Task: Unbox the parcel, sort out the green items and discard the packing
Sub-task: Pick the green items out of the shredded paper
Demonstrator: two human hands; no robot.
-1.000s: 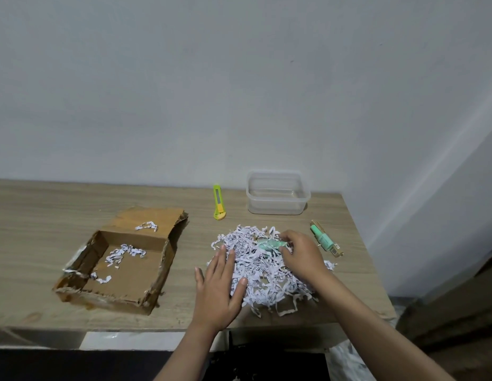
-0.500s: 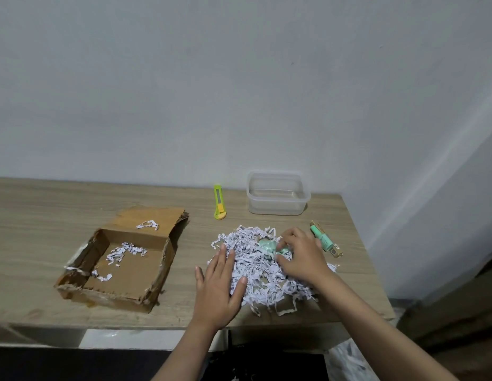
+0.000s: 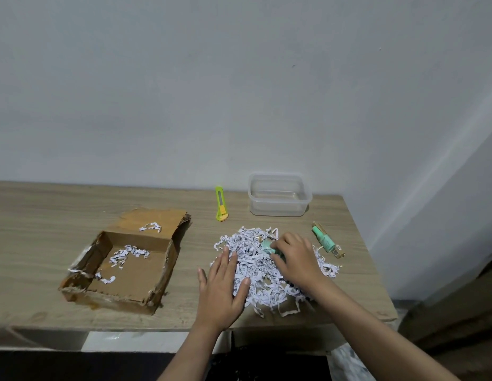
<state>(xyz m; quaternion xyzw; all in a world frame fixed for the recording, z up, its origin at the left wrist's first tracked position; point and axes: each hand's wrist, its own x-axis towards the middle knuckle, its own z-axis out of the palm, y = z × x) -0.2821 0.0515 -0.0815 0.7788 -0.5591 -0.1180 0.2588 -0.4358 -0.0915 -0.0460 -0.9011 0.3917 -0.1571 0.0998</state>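
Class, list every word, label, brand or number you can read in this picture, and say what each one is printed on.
None can be read.
Shredded paper: dark print marks, too small and cut up.
Green bottle beside its gold carton: markings too blurred.
Cardboard box, utility knife, clear container: no text visible.

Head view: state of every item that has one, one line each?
cardboard box: open, only stray shreds inside
plastic container: lidless, empty
utility knife: lying flat, blade not visible
shredded paper: loose pile on the table
green bottle: lying on its side, right of the pile
green item: half buried in the shreds, under the right fingers
left hand: flat, open, on the pile
right hand: fingers curled on the green item, grip not clear
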